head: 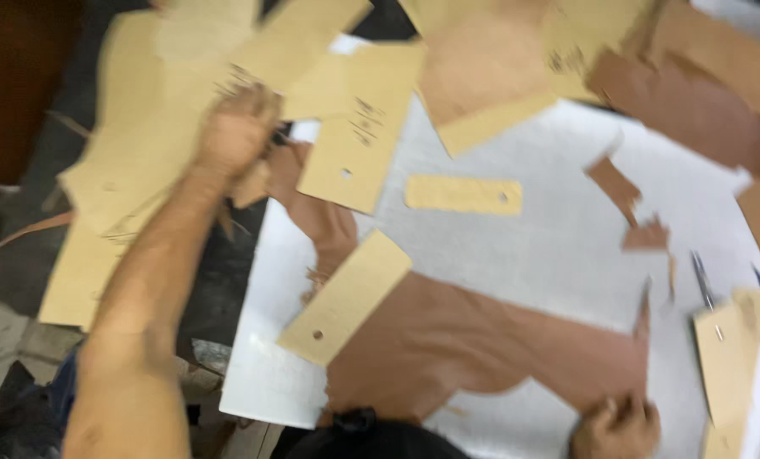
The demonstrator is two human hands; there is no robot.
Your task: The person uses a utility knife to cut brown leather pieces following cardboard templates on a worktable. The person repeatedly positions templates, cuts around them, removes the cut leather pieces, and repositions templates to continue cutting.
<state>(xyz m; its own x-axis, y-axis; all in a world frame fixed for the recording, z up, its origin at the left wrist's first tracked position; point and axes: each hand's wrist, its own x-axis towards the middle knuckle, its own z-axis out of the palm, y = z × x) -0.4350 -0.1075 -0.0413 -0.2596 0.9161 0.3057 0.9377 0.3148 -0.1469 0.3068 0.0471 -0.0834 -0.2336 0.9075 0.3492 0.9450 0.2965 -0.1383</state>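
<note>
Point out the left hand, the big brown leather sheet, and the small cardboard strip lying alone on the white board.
left hand [237, 127], head view, on the back of the hand.
brown leather sheet [465, 344], head view, on its broad middle.
small cardboard strip [462, 195], head view, on its centre.

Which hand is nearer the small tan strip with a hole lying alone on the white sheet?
Left, narrowly. The left hand is up at the card pile, left of the tan strip. The right hand is at the bottom edge, on the brown leather.
</note>
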